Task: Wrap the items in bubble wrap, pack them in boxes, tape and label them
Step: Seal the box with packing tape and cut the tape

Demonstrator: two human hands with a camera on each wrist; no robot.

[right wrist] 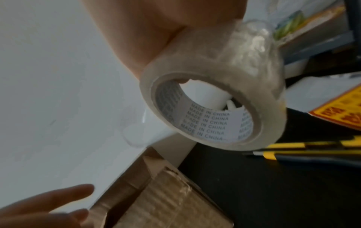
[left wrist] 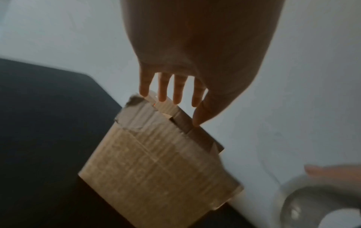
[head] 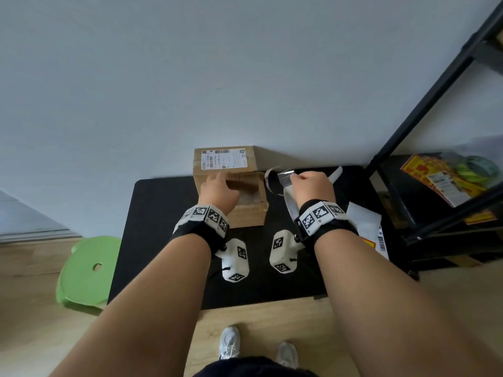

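Head view: a cardboard box (head: 245,210) is seen on the black mat (head: 163,240) against the wall, with a second, labelled box (head: 226,161) behind it. The left hand (head: 219,193) is held over the box, fingers (left wrist: 162,89) straight and spread with tips at the far top edge, nothing gripped. A clear tape roll (right wrist: 215,98) is gripped in the right hand (head: 313,186) just right of the box; beyond, a yellow-black cutter (right wrist: 312,151), paper labels (head: 364,224), a black shelf (head: 435,104) and a green stool (head: 87,270) are seen.
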